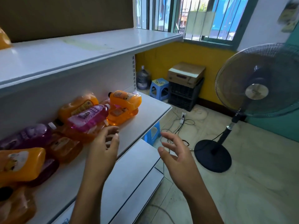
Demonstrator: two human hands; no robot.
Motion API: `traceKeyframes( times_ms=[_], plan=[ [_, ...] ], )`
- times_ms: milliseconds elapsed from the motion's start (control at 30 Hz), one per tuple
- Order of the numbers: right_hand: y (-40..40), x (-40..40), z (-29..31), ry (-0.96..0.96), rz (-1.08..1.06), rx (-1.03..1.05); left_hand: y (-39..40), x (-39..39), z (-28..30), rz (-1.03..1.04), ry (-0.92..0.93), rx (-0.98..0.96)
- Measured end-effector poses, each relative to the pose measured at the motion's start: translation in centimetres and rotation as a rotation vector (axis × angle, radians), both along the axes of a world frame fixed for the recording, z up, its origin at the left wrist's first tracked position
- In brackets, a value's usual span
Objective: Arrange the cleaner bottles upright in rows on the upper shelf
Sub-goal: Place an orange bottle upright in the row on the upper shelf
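Several orange and purple cleaner bottles lie on their sides in a heap on the middle shelf (142,120). A pink-purple bottle (89,118) rests on top, and an orange bottle (125,99) lies at the right end of the heap. The upper shelf (90,44) is mostly bare, with one orange bottle (4,39) at its far left edge. My left hand (105,146) hovers just in front of the heap, fingers loosely curled, holding nothing. Beyond the shelf's front edge, my right hand (174,152) hangs in the air with spread fingers and holds nothing.
A standing fan (252,88) is on the floor to the right. Cables and a power strip (182,118) lie on the floor. A blue stool (159,88), a black crate with a cardboard box (186,74) and a water jug (143,77) stand by the yellow wall.
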State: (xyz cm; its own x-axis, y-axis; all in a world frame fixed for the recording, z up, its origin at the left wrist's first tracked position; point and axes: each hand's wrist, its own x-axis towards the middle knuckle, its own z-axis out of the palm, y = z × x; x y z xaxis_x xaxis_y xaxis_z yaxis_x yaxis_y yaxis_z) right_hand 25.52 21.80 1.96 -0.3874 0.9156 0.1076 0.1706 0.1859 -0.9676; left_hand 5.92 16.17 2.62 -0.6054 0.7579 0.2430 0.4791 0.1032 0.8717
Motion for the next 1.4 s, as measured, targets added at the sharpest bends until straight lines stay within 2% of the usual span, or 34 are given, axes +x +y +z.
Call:
traceKeyframes(
  times_ms=[200, 400, 567, 700, 767, 867, 933, 1100, 1167, 1267, 1400],
  plan=[
    [7.5, -6.8, -0.3, -0.137, 0.121, 0.072, 6.4, -5.8, -1.6, 0.075, -0.080, -0.039],
    [13.0, -11.6, -1.1, -0.171, 0.167, 0.118, 11.5, -8.9, -1.1, 0.123, 0.011, 0.050],
    [16.3, -12.4, -2.5, -0.107, 0.131, 0.073, 14.0, -9.2, -1.7, 0.108, 0.040, -0.052],
    [20.7, -13.4, -2.2, -0.095, 0.100, 0.101, 16.1, -9.8, -2.3, 0.124, 0.013, -0.149],
    [23.0, -14.2, -2.3, -0.109, 0.128, 0.119, 17.0, -9.7, -2.6, 0.105, -0.057, -0.181],
    [26.3, -15.9, -2.2, -0.110, 0.209, 0.103, 18.3, -8.9, -2.8, 0.101, -0.268, -0.264],
    [28.4, -17.5, -2.2, -0.155, 0.286, 0.054, 19.7, -8.6, -3.3, 0.166, -0.305, -0.296],
    [32.7, -20.9, -2.2, -0.276, 0.540, -0.002, 22.8, -7.3, -3.6, 0.325, -0.283, -0.389],
    [34.1, -22.8, -1.8, -0.327, 0.618, -0.009, 23.5, -6.5, -3.5, 0.364, -0.245, -0.353],
    [35.0, -25.6, -1.5, -0.374, 0.755, -0.019, 24.6, -5.0, -4.3, 0.478, -0.071, -0.306],
    [35.1, -27.1, -1.5, -0.408, 0.870, -0.015, 25.7, -3.2, -4.6, 0.568, -0.163, -0.151]
  ],
)
